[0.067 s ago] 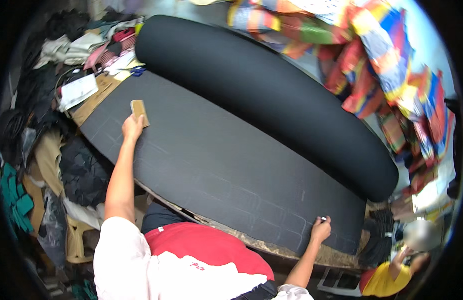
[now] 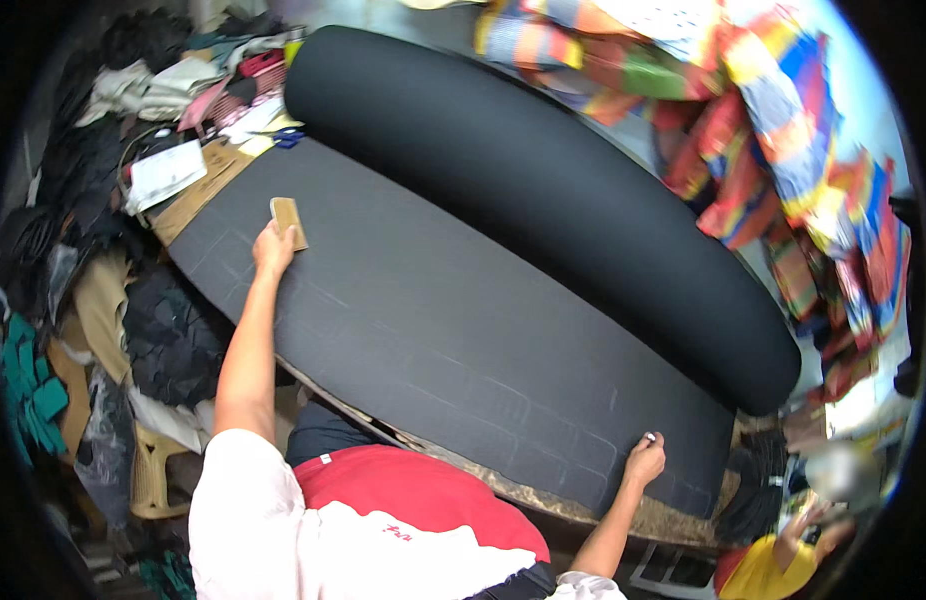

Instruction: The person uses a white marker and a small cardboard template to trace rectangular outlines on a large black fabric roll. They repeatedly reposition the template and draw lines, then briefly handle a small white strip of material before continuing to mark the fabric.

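Note:
Dark grey sheet material lies spread over a long table, with faint pale outlines drawn along its near side. On the left, my left hand grips a small flat brown template, like stiff card, against the sheet. My right hand is at the sheet's right end, near the front edge, closed around a short white marking piece. Whether that piece is chalk or a pen is too small to tell. Behind the spread part lies the thick black roll of the material.
Blue-handled scissors and white papers lie at the table's far left. Fabric scraps are heaped on the left, around a tan plastic chair. Colourful woven sacks hang behind the roll. Another person in yellow is at the lower right.
The whole view has shifted slightly, so the table and roll appear a little further right. Both hands keep their holds and stay in nearly the same places on the sheet.

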A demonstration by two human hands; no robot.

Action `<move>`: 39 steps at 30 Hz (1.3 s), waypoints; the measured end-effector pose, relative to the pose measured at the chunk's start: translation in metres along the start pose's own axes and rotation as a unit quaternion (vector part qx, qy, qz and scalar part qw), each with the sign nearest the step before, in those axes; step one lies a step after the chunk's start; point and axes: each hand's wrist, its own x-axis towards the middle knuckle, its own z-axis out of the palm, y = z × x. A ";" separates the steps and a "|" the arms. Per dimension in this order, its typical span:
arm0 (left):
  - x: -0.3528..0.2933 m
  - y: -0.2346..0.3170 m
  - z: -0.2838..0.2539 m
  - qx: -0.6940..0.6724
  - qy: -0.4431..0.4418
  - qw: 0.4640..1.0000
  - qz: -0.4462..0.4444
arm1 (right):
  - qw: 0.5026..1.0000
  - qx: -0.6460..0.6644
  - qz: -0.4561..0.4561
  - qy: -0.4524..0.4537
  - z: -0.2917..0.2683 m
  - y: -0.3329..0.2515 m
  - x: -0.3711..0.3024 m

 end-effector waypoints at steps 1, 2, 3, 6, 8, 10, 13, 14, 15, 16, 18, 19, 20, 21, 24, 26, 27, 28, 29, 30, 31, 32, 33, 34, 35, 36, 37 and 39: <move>0.005 -0.002 -0.001 -0.011 0.020 1.000 -0.006 | 0.996 0.081 -0.040 -0.013 -0.004 -0.029 0.004; 0.009 -0.003 -0.001 -0.114 0.011 0.990 -0.080 | 0.987 0.143 -0.060 -0.030 -0.007 -0.062 0.005; 0.013 -0.003 0.001 -0.243 -0.029 0.956 -0.162 | 0.977 0.194 -0.074 -0.054 -0.011 -0.099 0.004; 0.024 -0.005 0.004 -0.412 -0.045 0.889 -0.197 | 0.869 0.427 -0.098 -0.230 -0.013 -0.225 -0.017; 0.028 -0.007 0.007 -0.535 -0.079 0.828 -0.148 | 0.733 0.530 -0.084 -0.419 -0.011 -0.311 -0.040; 0.030 -0.011 0.008 -0.617 -0.131 0.765 -0.129 | 0.623 0.542 -0.173 -0.536 -0.009 -0.393 -0.065; 0.029 -0.021 0.004 -0.703 -0.103 0.690 -0.141 | 0.619 0.498 -0.342 -0.501 -0.004 -0.521 -0.112; 0.029 -0.023 0.003 -0.724 -0.116 0.665 -0.140 | 0.626 0.494 -0.314 -0.515 -0.004 -0.560 -0.128; 0.028 -0.026 0.002 -0.746 -0.115 0.640 -0.143 | 0.635 0.519 -0.297 -0.489 -0.004 -0.593 -0.144; 0.028 -0.028 0.002 -0.763 -0.119 0.620 -0.141 | 0.638 0.562 -0.342 -0.400 -0.004 -0.617 -0.157; 0.030 -0.030 0.002 -0.772 -0.122 0.603 -0.161 | 0.567 0.657 -0.306 -0.391 -0.006 -0.656 -0.192; 0.030 -0.030 0.002 -0.793 -0.130 0.579 -0.140 | 0.583 0.633 -0.328 -0.389 -0.005 -0.666 -0.201; 0.034 -0.028 0.005 -0.795 -0.088 0.579 -0.158 | 0.641 0.590 -0.369 -0.323 -0.006 -0.670 -0.215; 0.033 -0.027 0.005 -0.750 -0.063 0.631 -0.188 | 0.680 0.554 -0.413 -0.246 -0.004 -0.668 -0.225; 0.031 -0.020 0.005 -0.744 -0.074 0.639 -0.182 | 0.649 0.629 -0.355 -0.240 0.006 -0.667 -0.229; 0.028 -0.015 0.002 -0.739 -0.087 0.646 -0.173 | 0.571 0.707 -0.209 -0.360 0.014 -0.666 -0.224; 0.028 -0.013 -0.001 -0.733 -0.095 0.641 -0.204 | 0.504 0.755 -0.139 -0.397 0.017 -0.670 -0.220; 0.030 -0.011 -0.003 -0.690 -0.106 0.678 -0.230 | 0.458 0.784 -0.118 -0.403 0.020 -0.669 -0.218; 0.037 -0.010 -0.007 -0.641 -0.118 0.713 -0.260 | 0.416 0.804 -0.087 -0.415 0.021 -0.671 -0.216; 0.044 -0.010 -0.010 -0.599 -0.137 0.739 -0.277 | 0.426 0.794 -0.094 -0.424 0.022 -0.671 -0.214; 0.056 -0.010 -0.014 -0.492 -0.142 0.817 -0.266 | 0.430 0.790 -0.094 -0.427 0.022 -0.672 -0.214; 0.074 -0.013 -0.020 -0.458 -0.147 0.841 -0.247 | 0.434 0.786 -0.094 -0.429 0.021 -0.672 -0.213; 0.095 -0.016 -0.027 -0.428 -0.152 0.864 -0.219 | 0.438 0.783 -0.094 -0.431 0.020 -0.672 -0.213; 0.118 -0.018 -0.031 -0.431 -0.130 0.864 -0.224 | 0.443 0.778 -0.099 -0.434 0.019 -0.671 -0.213; 0.145 -0.020 -0.037 -0.435 -0.109 0.864 -0.227 | 0.447 0.775 -0.104 -0.435 0.018 -0.671 -0.213; 0.170 -0.025 -0.043 -0.469 -0.104 0.853 -0.201 | 0.447 0.776 -0.112 -0.431 0.016 -0.671 -0.213; 0.195 -0.031 -0.050 -0.508 -0.103 0.840 -0.163 | 0.451 0.772 -0.109 -0.434 0.015 -0.671 -0.213; 0.238 -0.054 -0.072 -0.287 0.041 0.949 -0.121 | 0.451 0.773 -0.115 -0.431 0.014 -0.672 -0.213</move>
